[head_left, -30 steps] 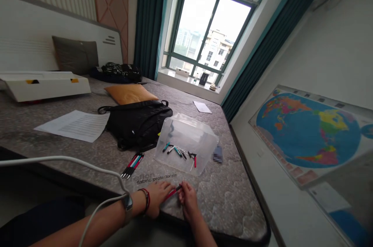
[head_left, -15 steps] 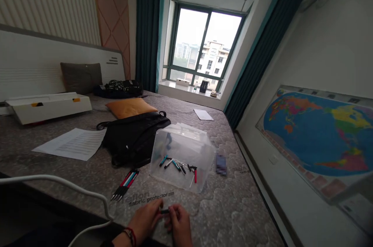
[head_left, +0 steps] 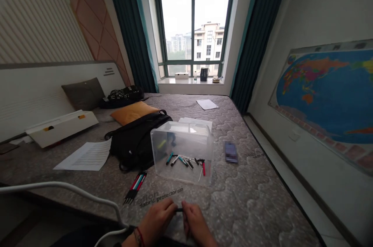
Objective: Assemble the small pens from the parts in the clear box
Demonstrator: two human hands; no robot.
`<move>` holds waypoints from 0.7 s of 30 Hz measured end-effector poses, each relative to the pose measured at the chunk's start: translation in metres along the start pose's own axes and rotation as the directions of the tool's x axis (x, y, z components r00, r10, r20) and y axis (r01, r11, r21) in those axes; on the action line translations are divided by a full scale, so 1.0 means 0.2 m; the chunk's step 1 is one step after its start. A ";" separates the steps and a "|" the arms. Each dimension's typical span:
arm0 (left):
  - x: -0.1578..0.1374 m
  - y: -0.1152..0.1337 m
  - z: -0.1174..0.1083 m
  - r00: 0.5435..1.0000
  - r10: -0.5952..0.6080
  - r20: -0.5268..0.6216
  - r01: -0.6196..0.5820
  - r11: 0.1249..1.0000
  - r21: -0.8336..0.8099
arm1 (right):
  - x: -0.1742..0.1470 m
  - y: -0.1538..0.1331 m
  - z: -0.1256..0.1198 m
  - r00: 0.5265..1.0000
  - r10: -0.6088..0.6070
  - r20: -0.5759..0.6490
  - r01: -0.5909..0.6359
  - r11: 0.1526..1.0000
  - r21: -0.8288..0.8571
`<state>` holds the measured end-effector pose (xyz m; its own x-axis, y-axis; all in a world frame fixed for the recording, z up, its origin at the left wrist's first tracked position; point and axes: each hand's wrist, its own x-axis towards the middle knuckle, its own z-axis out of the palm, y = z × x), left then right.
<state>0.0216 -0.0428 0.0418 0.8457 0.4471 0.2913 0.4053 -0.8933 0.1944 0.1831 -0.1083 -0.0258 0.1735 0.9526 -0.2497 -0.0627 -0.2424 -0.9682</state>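
Note:
My left hand (head_left: 159,216), with a red cord bracelet at the wrist, and my right hand (head_left: 194,219) meet low in the middle of the view. Both are closed on the two ends of a small dark pen (head_left: 180,210); only a short black length shows between the fingers. Ahead of them a clear plastic box (head_left: 182,175) lies with its open side toward me. Loose pen parts (head_left: 186,160) in turquoise, white, black and red are scattered inside. A row of assembled pens (head_left: 135,188) in red, turquoise and black lies to the left of the box.
A black bag (head_left: 136,142) sits left of the box, near a printed sheet (head_left: 86,157) and an orange cushion (head_left: 134,112). A blurred blue object (head_left: 230,152) is at the right. A white cable or tube (head_left: 87,189) crosses the lower left. All rest on a quilted mattress (head_left: 247,196).
The camera view has levelled and shifted. My hands have turned so that their fingers come closer around the dark pen, covering more of its ends. The pens and box stay put.

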 end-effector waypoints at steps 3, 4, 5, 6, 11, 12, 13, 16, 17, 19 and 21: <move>0.00 0.03 -0.02 1.000 -0.022 0.004 0.021 0.999 0.041 | 0.00 0.00 0.01 0.998 0.021 0.057 -0.025 0.998 0.059; 0.00 0.04 -0.02 1.000 -0.027 0.008 0.027 0.998 0.054 | -0.01 -0.01 0.01 0.998 0.005 0.063 -0.010 0.998 0.067; -0.01 0.04 -0.03 0.999 -0.034 0.017 0.033 0.997 0.065 | -0.02 -0.01 0.01 0.998 -0.015 0.061 0.010 0.998 0.068; -0.01 0.05 -0.03 0.999 -0.041 0.029 0.039 0.997 0.073 | -0.03 -0.02 0.02 0.998 -0.034 0.055 0.030 0.998 0.063; -0.04 0.09 -0.07 0.988 -0.084 0.131 0.077 0.995 0.060 | -0.11 -0.07 0.02 0.996 -0.082 0.023 0.082 0.996 -0.032; -0.05 0.10 -0.08 0.984 -0.093 0.154 0.086 0.995 0.050 | -0.13 -0.07 0.02 0.995 -0.093 0.024 0.094 0.994 -0.054; -0.06 0.11 -0.09 0.979 -0.103 0.176 0.098 0.994 0.040 | -0.14 -0.08 0.02 0.994 -0.107 0.024 0.109 0.991 -0.075; -0.08 0.11 -0.12 0.965 -0.134 0.226 0.141 0.990 -0.016 | -0.16 -0.08 0.03 0.990 -0.138 0.032 0.141 0.984 -0.107; -0.09 0.11 -0.12 0.961 -0.141 0.238 0.156 0.987 -0.045 | -0.16 -0.08 0.03 0.990 -0.136 0.035 0.139 0.984 -0.108; -0.10 0.10 -0.13 0.953 -0.154 0.261 0.185 0.978 -0.100 | -0.16 -0.08 0.03 0.992 -0.118 0.042 0.122 0.988 -0.099; -0.11 0.09 -0.14 0.945 -0.160 0.287 0.206 0.969 -0.137 | -0.16 -0.08 0.04 0.993 -0.104 0.051 0.109 0.990 -0.091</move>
<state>0.0012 -0.0674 0.0658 0.8334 0.5521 -0.0247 0.5193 -0.7672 0.3765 0.1714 -0.1326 -0.0021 0.1284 0.9809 -0.1462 0.0458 -0.1531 -0.9871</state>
